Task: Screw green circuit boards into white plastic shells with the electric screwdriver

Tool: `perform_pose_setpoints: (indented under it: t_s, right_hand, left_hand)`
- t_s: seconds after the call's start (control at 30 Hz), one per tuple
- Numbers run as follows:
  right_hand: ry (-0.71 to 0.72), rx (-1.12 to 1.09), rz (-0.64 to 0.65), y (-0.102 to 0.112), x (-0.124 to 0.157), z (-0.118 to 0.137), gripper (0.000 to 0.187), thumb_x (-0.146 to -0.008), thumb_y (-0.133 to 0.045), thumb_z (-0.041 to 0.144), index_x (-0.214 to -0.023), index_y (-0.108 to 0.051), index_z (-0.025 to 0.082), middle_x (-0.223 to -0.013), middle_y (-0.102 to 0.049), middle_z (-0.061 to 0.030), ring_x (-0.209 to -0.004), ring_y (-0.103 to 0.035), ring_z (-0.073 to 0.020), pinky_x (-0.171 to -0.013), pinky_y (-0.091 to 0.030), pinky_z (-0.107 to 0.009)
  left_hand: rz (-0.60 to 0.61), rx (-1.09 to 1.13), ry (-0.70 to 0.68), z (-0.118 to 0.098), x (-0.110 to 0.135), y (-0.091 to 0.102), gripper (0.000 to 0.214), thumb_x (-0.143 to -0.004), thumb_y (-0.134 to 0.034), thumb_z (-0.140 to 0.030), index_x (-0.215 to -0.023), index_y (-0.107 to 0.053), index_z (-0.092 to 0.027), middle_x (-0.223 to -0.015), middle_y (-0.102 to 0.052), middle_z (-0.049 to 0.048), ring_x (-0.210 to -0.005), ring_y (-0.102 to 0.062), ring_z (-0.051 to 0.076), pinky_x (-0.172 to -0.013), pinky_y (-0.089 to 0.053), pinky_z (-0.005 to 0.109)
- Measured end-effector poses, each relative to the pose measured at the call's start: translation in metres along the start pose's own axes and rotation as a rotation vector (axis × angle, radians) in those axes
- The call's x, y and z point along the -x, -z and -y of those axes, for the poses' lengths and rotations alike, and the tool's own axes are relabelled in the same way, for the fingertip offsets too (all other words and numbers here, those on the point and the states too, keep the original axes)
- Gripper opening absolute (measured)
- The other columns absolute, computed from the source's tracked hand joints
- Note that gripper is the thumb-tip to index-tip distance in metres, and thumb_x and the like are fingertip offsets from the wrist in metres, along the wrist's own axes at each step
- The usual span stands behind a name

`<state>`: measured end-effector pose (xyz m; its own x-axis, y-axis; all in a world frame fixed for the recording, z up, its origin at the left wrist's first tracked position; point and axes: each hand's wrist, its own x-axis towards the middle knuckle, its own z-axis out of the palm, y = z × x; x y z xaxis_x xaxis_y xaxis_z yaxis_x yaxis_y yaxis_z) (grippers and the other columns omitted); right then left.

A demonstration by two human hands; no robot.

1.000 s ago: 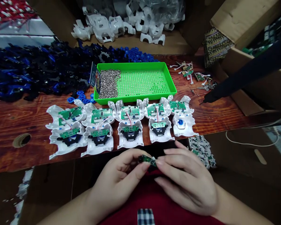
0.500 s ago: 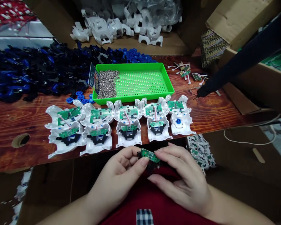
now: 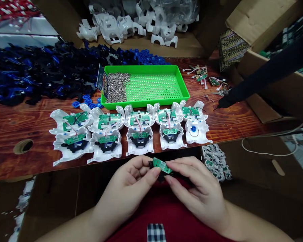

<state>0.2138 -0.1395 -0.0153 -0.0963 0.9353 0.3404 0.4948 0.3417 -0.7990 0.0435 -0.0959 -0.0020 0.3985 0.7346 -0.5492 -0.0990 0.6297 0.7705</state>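
Observation:
A small green circuit board mounted on a black plastic part is pinched between my left hand and my right hand, just below the table's front edge, over my red lap. Both hands have their fingers closed on it. Right in front of them stands a row of white shells with green boards and red wires fitted inside. The rightmost shell shows a blue button and no small board on its lower half.
A green perforated tray holds a heap of metal screws. Black and blue plastic parts pile up at the left, white shells at the back. Loose boards lie at my right. A dark-sleeved arm reaches in from the right.
My hands have turned the small board so its green face tilts up, and lifted it slightly toward the table edge. The dark-sleeved arm at the right has shifted back and forth.

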Motion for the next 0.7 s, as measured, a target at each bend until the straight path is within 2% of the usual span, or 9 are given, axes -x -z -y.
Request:
perform_pose_setpoints:
  t_s: [0.13, 0.3, 0.47, 0.6, 0.67, 0.7]
  right_hand:
    - [0.001, 0.002, 0.0, 0.0, 0.002, 0.0, 0.039, -0.074, -0.062, 0.007, -0.111, -0.056, 0.019, -0.097, -0.061, -0.0054, -0.088, -0.06, -0.0114, -0.076, -0.053, -0.02]
    - [0.037, 0.094, 0.064, 0.002, 0.0, -0.001, 0.046, -0.073, -0.066, 0.016, -0.116, -0.05, 0.016, -0.101, -0.058, -0.007, -0.092, -0.058, -0.0129, -0.08, -0.051, -0.023]
    - [0.069, 0.262, 0.073, 0.009, -0.005, 0.005, 0.046, -0.074, -0.065, 0.018, -0.117, -0.049, 0.014, -0.104, -0.057, -0.0087, -0.096, -0.055, -0.0154, -0.083, -0.049, -0.027]
    - [0.073, 0.262, 0.162, 0.023, -0.007, 0.01, 0.041, -0.072, -0.064, 0.016, -0.111, -0.052, 0.015, -0.097, -0.057, -0.0067, -0.089, -0.055, -0.0142, -0.076, -0.049, -0.025]
    - [0.052, 0.212, 0.174, 0.034, -0.008, 0.006, 0.043, -0.071, -0.065, 0.015, -0.111, -0.051, 0.016, -0.098, -0.055, -0.0062, -0.089, -0.054, -0.0137, -0.077, -0.049, -0.024]
    - [0.046, 0.186, 0.138, 0.039, -0.009, 0.002, 0.045, -0.07, -0.066, 0.013, -0.112, -0.051, 0.017, -0.1, -0.054, -0.0063, -0.092, -0.054, -0.0143, -0.081, -0.048, -0.025]
  left_hand:
    - [0.015, 0.011, -0.022, 0.004, -0.001, 0.001, 0.008, -0.077, -0.066, -0.023, -0.081, -0.062, -0.017, -0.074, -0.065, -0.0041, -0.069, -0.056, 0.005, -0.066, -0.044, 0.012]
    - [0.019, 0.097, -0.045, 0.003, -0.003, -0.005, 0.013, -0.078, -0.065, -0.021, -0.087, -0.056, -0.017, -0.073, -0.066, -0.0021, -0.071, -0.059, 0.008, -0.068, -0.046, 0.016]
    - [0.028, -0.029, -0.103, -0.003, -0.002, -0.012, 0.011, -0.08, -0.062, -0.023, -0.086, -0.053, -0.018, -0.073, -0.062, -0.0027, -0.068, -0.056, 0.008, -0.065, -0.045, 0.016]
    - [0.122, -0.187, -0.138, -0.003, 0.002, -0.013, 0.014, -0.084, -0.056, -0.026, -0.095, -0.048, -0.024, -0.073, -0.06, -0.0046, -0.064, -0.055, 0.007, -0.059, -0.043, 0.015]
    - [0.194, -0.241, -0.163, -0.005, 0.004, -0.013, 0.026, -0.085, -0.055, -0.028, -0.108, -0.042, -0.026, -0.081, -0.064, -0.0018, -0.073, -0.059, 0.011, -0.063, -0.045, 0.018]
    - [0.226, -0.263, -0.179, -0.006, 0.005, -0.013, 0.033, -0.084, -0.056, -0.029, -0.113, -0.04, -0.027, -0.088, -0.066, 0.0004, -0.08, -0.061, 0.013, -0.067, -0.047, 0.02]
